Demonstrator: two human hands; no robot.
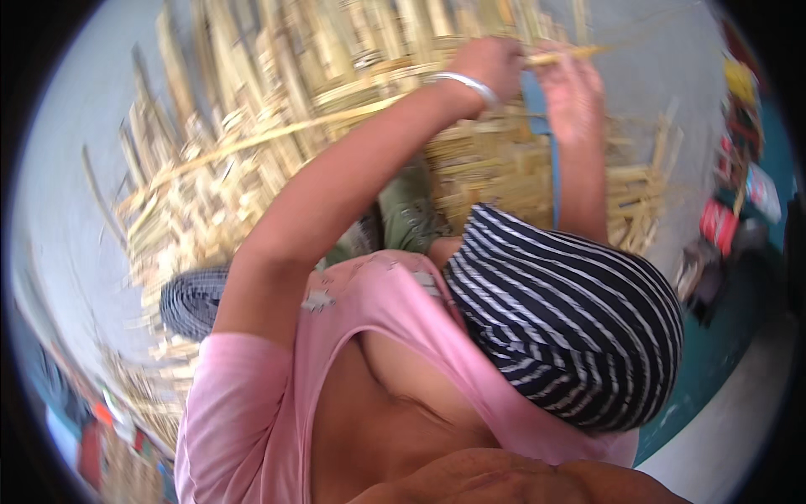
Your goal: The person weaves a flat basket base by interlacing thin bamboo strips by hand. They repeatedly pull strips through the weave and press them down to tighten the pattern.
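Running left-right, a bamboo strip (564, 56) is pinched between left hand (491, 63) and right hand (571, 97), both clamped, above woven bamboo work (495, 168).

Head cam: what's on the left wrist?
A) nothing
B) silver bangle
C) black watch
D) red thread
B: a silver bangle circles the wrist just below the left hand, which grips a thin bamboo strip at the woven bamboo work.

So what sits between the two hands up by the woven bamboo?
In the head view, a thin bamboo strip spans the gap from the left hand to the right hand, with a blue strap just below it.
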